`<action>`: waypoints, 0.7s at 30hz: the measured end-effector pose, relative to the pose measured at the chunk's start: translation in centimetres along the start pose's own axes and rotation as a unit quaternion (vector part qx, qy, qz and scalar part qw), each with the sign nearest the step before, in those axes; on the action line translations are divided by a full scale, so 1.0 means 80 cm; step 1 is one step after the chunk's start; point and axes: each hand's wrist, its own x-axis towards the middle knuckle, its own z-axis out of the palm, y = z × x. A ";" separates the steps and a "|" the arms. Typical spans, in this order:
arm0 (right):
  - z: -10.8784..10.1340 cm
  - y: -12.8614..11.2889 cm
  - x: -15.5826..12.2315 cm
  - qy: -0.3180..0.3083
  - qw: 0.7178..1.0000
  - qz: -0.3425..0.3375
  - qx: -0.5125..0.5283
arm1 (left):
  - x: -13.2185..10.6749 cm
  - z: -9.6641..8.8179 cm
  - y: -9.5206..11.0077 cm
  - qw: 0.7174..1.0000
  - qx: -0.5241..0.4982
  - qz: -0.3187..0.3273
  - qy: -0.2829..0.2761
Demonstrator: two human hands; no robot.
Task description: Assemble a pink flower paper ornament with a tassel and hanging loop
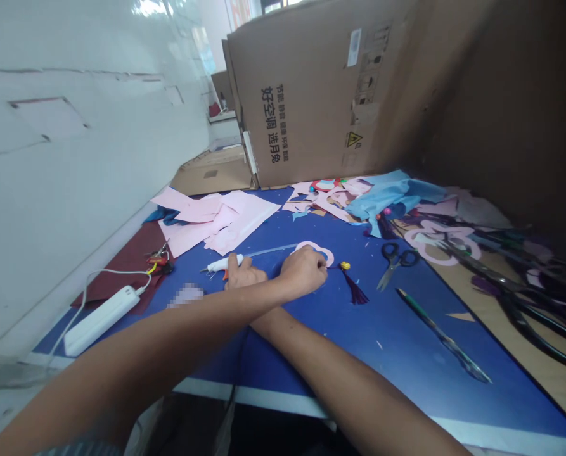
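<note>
Pink cut-out: a ring-like piece flat on the blue counter, taken here as the centre of the clock; its near side lies hidden under the left hand.
Left hand: crosses over the opposite forearm; fingers curl down and appear to pinch the cut-out's near rim.
Right hand: at nine o'clock, wrapped around the glue gun, whose nozzle points to nine, away from the cut-out; a pale strip, probably a glue stick, runs back toward the ring.
Tassel: dark purple, between four and five o'clock, below a yellow bell; whether either is joined to the cut-out cannot be told.
Scissors: at three o'clock, lying free of both hands.
Pink sheets: at ten o'clock, overlapping.
Gluing step: judged to be positioning or pressing, with the gun parked aside.
Next move: probably calls for a steady left-hand hold; any fresh glue would require turning the nozzle toward three.
</note>
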 end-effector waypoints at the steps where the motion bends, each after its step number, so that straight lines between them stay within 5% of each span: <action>1: 0.000 0.000 0.000 0.002 1.000 0.002 0.003 | 0.000 0.001 0.000 1.000 0.001 -0.001 0.000; 9: -0.028 0.005 -0.040 -0.039 0.993 -0.090 0.061 | 0.000 -0.001 0.001 1.000 0.005 -0.003 0.001; 14: -0.014 0.013 -0.091 0.007 0.954 -0.286 0.090 | 0.000 -0.006 0.005 1.000 0.002 -0.009 -0.010; 19: 0.006 0.000 -0.137 0.001 0.949 -0.297 0.107 | 0.004 -0.004 0.003 1.000 0.000 -0.008 -0.016; 21: 0.003 -0.005 -0.156 -0.001 0.962 -0.232 0.146 | 0.006 -0.002 0.001 1.000 -0.007 -0.012 -0.017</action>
